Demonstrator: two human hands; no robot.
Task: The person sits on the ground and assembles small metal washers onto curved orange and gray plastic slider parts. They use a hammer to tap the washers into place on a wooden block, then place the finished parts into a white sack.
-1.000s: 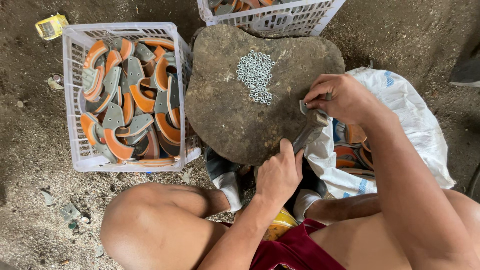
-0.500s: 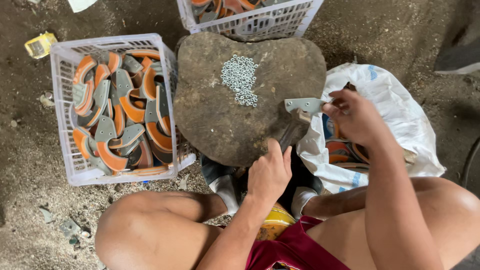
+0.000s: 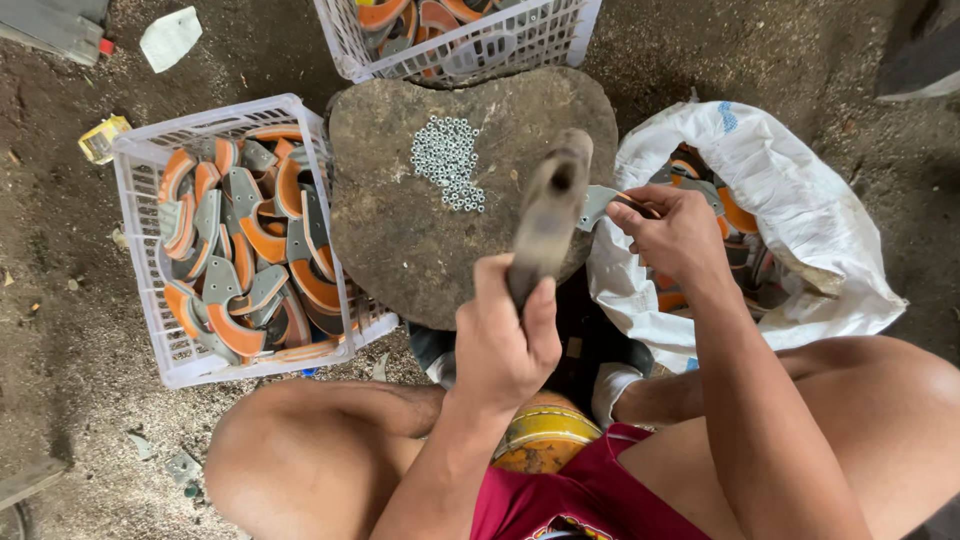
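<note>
My left hand (image 3: 505, 335) grips the wooden handle of a hammer (image 3: 548, 215), raised over a round stone slab (image 3: 400, 230). My right hand (image 3: 675, 235) holds a grey curved metal piece (image 3: 597, 203) at the slab's right edge. A pile of small silver nuts (image 3: 447, 162) lies on the slab's upper middle. My bare knees frame the bottom of the view.
A white plastic crate (image 3: 140, 300) of several grey-and-orange curved pieces stands to the left of the slab. A second white crate (image 3: 470, 50) with similar pieces sits beyond it. A white sack (image 3: 800, 220) holding more pieces lies at the right. Dirt floor all around.
My left hand has lifted the hammer up from beside the slab towards the camera. My right hand has kept the grey piece at the slab's right edge.
</note>
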